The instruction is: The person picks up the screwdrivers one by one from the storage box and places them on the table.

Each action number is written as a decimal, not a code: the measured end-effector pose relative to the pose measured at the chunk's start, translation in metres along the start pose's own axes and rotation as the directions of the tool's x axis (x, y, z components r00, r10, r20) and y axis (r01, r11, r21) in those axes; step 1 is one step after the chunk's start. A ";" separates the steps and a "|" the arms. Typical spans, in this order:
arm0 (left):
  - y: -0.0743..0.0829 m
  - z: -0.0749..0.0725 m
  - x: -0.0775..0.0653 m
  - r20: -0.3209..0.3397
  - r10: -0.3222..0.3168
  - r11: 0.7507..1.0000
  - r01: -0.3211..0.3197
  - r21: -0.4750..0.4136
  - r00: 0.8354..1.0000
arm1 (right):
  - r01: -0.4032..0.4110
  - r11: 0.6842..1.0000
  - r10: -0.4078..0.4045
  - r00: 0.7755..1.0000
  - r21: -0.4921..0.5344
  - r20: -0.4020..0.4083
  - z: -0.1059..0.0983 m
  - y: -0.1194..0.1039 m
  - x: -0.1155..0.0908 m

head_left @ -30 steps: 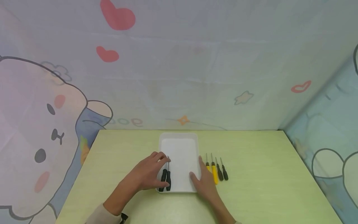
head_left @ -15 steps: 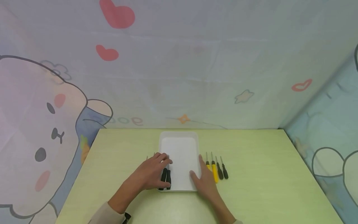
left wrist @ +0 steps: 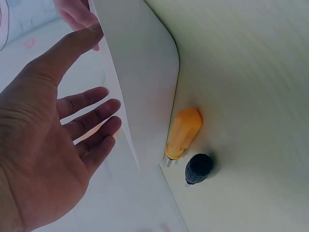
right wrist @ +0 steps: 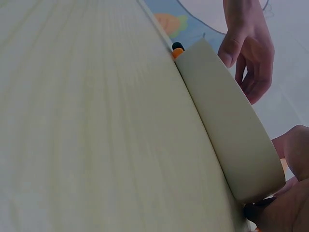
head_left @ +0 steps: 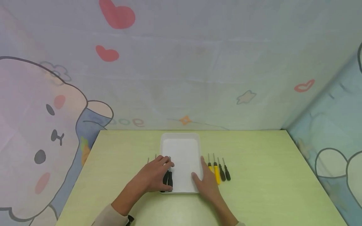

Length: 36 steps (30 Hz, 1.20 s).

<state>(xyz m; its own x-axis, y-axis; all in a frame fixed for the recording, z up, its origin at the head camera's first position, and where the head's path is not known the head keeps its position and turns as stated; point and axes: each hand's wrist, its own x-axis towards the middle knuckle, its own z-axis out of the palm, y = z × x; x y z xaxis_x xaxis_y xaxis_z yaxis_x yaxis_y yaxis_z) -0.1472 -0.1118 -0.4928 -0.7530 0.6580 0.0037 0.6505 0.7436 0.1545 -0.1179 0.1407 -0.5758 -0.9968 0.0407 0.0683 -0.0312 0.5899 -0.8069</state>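
A shallow white tray sits on the table, with two black-handled screwdrivers lying side by side along its left inside. Over them arches my left hand, thumb near the handle ends and fingers near the shafts, partly hiding them. In the left wrist view this hand has loosely bent fingers past the tray's rim, and no tool shows in its grasp. My right hand holds the tray's right wall, thumb on the inner side and fingers outside. In the right wrist view that hand is partly cut off.
Right of the tray lie two yellow-handled screwdrivers and two dark-handled screwdrivers. On its left, a yellow handle and a black handle lie beside the wall. A printed cloth hangs behind the table.
My left hand has shifted slightly to the right over the black screwdrivers, and two shaft tips now show to its left. The right hand and tray have stayed in place.
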 end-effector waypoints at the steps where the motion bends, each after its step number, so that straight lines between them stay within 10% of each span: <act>1: 0.001 -0.001 0.000 0.001 0.001 1.000 -0.001 0.003 1.000 | 0.002 1.000 -0.002 1.000 0.001 0.000 0.000 0.000 0.000; 36: 0.008 0.009 0.014 0.145 -0.070 0.981 0.043 0.187 0.987 | 0.015 1.000 -0.015 1.000 0.010 -0.008 -0.004 -0.007 -0.002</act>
<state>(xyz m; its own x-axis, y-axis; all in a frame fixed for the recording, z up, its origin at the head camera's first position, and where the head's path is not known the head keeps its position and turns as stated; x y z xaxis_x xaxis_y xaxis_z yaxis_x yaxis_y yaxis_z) -0.1514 -0.0955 -0.5006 -0.7747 0.6142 -0.1503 0.6248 0.7801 -0.0329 -0.1151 0.1401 -0.5679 -0.9956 0.0388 0.0848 -0.0465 0.5825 -0.8115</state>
